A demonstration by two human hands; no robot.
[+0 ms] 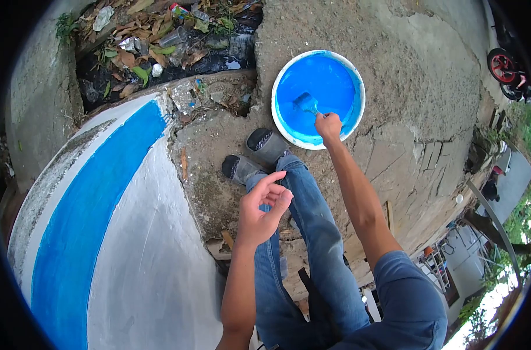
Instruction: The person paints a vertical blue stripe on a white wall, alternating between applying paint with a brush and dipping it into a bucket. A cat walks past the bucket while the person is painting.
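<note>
Paintbrush (306, 104): over the white bucket (362, 96), bristles at or just above the blue paint (321, 73). On my feed, right hand (328, 125) clamped on its handle; left hand (264, 211) empty, fingers loosely curled. I judge the step as loading bristles; next move calls for shedding drips against the bucket.

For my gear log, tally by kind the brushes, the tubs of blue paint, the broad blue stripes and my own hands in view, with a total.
Brush: 1
Paint tub: 1
Blue stripe: 1
Hands: 2 (left hand, right hand)
Total: 5
</note>
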